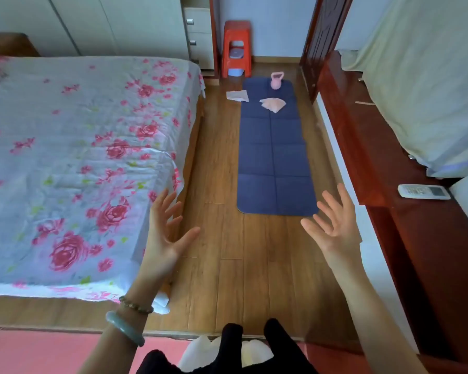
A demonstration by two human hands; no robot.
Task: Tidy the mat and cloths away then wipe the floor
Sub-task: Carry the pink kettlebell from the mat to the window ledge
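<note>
A long dark blue mat [273, 163] lies flat on the wooden floor [222, 265] between the bed and a red wooden cabinet. On its far end stand a pink kettlebell [277, 81] and a crumpled pale pink cloth [272, 105]. A second pale cloth [237, 96] lies on the floor just left of the mat. My left hand [164, 233] and my right hand [333, 225] are raised in front of me, palms facing each other, fingers spread, holding nothing. Both hover short of the mat's near edge.
A bed with a rose-patterned cover [79, 163] fills the left side. A red stool [237, 47] over a small blue container stands by the far wall. A white remote [424, 191] lies on the red cabinet top [422, 252] at right. My feet stand at the bottom.
</note>
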